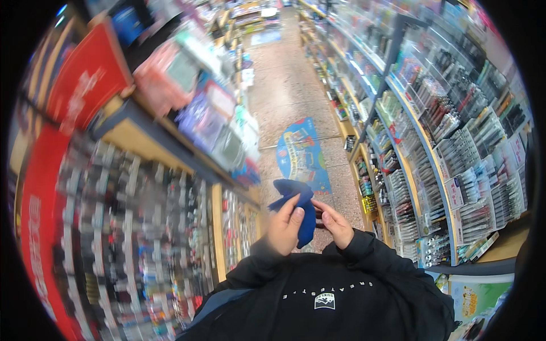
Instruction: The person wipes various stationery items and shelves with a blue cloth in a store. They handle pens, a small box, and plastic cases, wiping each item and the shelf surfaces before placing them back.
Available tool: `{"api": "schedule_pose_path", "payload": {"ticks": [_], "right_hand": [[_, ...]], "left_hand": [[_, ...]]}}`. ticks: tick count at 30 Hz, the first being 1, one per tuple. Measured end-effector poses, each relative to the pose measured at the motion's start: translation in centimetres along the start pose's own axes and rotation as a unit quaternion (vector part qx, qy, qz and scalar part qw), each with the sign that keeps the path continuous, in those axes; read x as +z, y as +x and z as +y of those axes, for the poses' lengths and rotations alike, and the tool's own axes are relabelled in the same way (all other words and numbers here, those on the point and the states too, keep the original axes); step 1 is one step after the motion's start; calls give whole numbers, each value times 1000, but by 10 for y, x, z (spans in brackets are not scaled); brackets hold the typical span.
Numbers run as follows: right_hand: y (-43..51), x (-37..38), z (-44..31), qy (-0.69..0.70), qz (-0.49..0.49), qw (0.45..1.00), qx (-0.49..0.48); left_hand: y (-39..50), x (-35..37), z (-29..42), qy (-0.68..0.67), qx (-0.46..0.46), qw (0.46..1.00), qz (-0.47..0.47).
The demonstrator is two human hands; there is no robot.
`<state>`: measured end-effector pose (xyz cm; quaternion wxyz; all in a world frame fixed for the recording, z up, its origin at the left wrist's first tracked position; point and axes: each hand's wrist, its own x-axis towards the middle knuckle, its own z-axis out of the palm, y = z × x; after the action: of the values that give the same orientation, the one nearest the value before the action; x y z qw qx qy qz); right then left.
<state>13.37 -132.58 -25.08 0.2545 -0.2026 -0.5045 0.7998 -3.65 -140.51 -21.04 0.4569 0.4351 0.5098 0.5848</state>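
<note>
Bunched in front of my chest is a blue cloth (306, 228), soft and folded, with a loose corner sticking up at the top. My left hand (285, 226) grips it from the left, thumb and fingers pressed on the fabric. On the other side my right hand (337, 223) has its fingertips at the cloth's right edge, the thumb raised; part of those fingers is hidden behind the cloth. Whether the right fingers pinch the fabric or only touch it is unclear.
Pens fill a tiered shelf rack (426, 170) close on the right. On the left stand a display of hanging goods (128, 238) and stacked packages (204, 111). A speckled floor aisle (281, 85) runs ahead between them, with a blue floor sticker (318, 170).
</note>
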Motion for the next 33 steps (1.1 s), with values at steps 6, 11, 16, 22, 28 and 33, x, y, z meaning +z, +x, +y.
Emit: {"api": "schedule_pose_path", "payload": {"ticks": [6,11,16,22,28,33], "right_hand": [[102,-83,-17,201,-78,976,41],[195,-146,-39,302,50,947,99],[303,-218,-119,265,-94,960,-18],[408,-279,-162,255,-31,965,40],[501,-346,-168,304,19,948,86],[594,-371,-187,295,66,953,6]], "left_hand": [[126,3,-15,4,-75,982,-175],[267,0,-32,205,87,959,-173],[420,6,-18,394,290,864,-122],[551,-8,-12,413,250,873,-62],[685,-40,-49,401,222,873,-169],[804,-76,-53,372,265,860,-229]]}}
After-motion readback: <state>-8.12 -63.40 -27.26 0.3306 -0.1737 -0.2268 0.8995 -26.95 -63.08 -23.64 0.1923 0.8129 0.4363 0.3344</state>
